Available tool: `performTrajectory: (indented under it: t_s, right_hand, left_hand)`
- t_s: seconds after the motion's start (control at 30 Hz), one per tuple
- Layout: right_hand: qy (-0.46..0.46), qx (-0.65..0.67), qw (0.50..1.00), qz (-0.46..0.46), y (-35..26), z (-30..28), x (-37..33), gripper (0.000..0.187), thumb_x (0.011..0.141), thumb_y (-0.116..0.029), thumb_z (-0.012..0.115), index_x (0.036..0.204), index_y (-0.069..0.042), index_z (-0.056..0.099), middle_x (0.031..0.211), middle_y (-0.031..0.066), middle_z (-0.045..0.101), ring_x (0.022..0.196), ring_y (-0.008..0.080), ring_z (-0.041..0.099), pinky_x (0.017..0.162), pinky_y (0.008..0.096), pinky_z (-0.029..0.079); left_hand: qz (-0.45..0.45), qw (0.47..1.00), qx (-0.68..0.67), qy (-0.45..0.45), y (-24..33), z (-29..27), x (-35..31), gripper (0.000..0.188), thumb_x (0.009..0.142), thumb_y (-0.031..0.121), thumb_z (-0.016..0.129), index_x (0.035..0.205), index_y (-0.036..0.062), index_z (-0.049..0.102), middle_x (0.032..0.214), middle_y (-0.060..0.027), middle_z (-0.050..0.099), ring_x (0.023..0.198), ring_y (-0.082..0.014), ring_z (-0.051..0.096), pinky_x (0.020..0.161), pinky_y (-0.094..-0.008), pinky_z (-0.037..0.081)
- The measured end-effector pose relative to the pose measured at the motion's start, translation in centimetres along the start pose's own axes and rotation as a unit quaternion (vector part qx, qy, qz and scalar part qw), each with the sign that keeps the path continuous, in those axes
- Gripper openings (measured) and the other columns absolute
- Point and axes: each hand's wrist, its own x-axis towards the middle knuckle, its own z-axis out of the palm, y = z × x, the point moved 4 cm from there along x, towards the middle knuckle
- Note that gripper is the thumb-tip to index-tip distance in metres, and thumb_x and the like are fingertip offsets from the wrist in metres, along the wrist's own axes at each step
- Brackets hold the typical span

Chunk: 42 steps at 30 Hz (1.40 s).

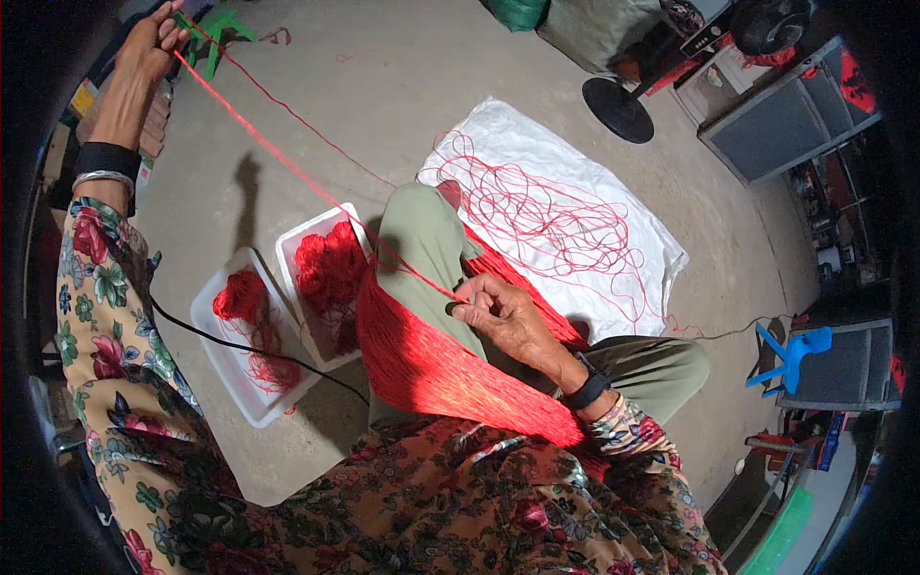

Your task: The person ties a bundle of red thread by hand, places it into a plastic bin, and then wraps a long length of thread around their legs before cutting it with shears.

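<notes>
My left hand [153,48] is raised far out at the upper left, its fingers closed round a red cord [278,151]. The cord runs taut down to my right hand [508,321], which pinches it between thumb and fingers above my lap. A thinner red strand [309,127] leads from the left hand toward my raised knee. Across my legs drapes a broad red mass of strands, like netting [450,374]; its edge near the right hand is partly hidden. Loose red cord [546,211] lies in loops on a white sheet [498,125] beyond my knees.
Two white plastic bins [251,414] holding red cord bundles [331,264] stand left of my legs. A black cable [240,345] crosses the nearer bin. Around the floor are a green stool [218,38], a blue stool [793,356], a fan's round base [618,110] and a grey cabinet [767,129].
</notes>
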Motion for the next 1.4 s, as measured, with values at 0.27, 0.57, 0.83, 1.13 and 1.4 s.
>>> performTrajectory:
  t_s: [0.27,0.57,0.83,1.13,1.4]
  right_hand:
    - [0.011,0.085,0.996,0.009,-1.5,0.5,-0.9,0.017,0.09,-0.023,0.06,0.087,-0.006,0.063,0.066,-0.0062,0.046,0.061,0.003,0.037,0.052,0.0213,0.031]
    - [-0.007,0.095,0.992,0.079,0.8,-0.1,-0.8,0.032,0.097,-0.033,0.047,0.087,-0.006,0.061,0.061,-0.0047,0.044,0.056,0.0046,0.039,0.049,0.0223,0.032]
    - [-0.048,0.184,0.977,0.097,-0.2,-0.7,-1.1,0.034,0.098,-0.037,0.043,0.092,-0.007,0.058,0.056,-0.004,0.042,0.046,0.0042,0.033,0.042,0.0216,0.026]
    - [-0.085,-0.017,0.996,0.014,0.6,-0.9,-1.1,0.031,0.097,-0.032,0.046,0.093,-0.004,0.06,0.057,-0.0036,0.042,0.049,0.0051,0.037,0.046,0.0215,0.032]
    - [0.08,0.153,0.979,0.112,-0.8,-5.3,-0.9,0.025,0.097,-0.025,0.047,0.095,-0.003,0.058,0.057,-0.0016,0.046,0.046,0.0058,0.04,0.041,0.0208,0.032]
  left_hand:
    - [-0.012,0.999,0.016,-0.041,-0.9,4.6,-4.0,0.03,0.095,0.019,0.051,0.117,-0.0012,0.054,0.052,0.004,0.026,0.042,-0.009,0.022,0.054,-0.0251,0.041]
    - [0.004,0.999,-0.001,-0.051,0.3,4.6,-3.8,0.03,0.095,0.017,0.05,0.118,-0.0021,0.053,0.055,0.0063,0.023,0.044,-0.0066,0.019,0.052,-0.0231,0.04]
    - [-0.034,0.996,0.013,-0.085,-2.3,7.4,-6.2,0.028,0.096,0.016,0.048,0.116,-0.0027,0.053,0.053,0.0056,0.028,0.041,-0.0072,0.022,0.05,-0.0222,0.037]
    - [-0.14,0.98,-0.008,-0.141,-0.8,7.5,-6.1,0.025,0.096,0.024,0.04,0.104,0.0029,0.05,0.056,-0.0064,0.036,0.045,-0.0178,0.03,0.045,-0.0394,0.036]
    - [-0.068,0.956,0.187,-0.216,-3.6,7.2,-9.4,0.023,0.092,0.025,0.054,0.103,0.0058,0.061,0.049,0.0098,0.029,0.04,-0.0027,0.024,0.044,-0.0195,0.03]
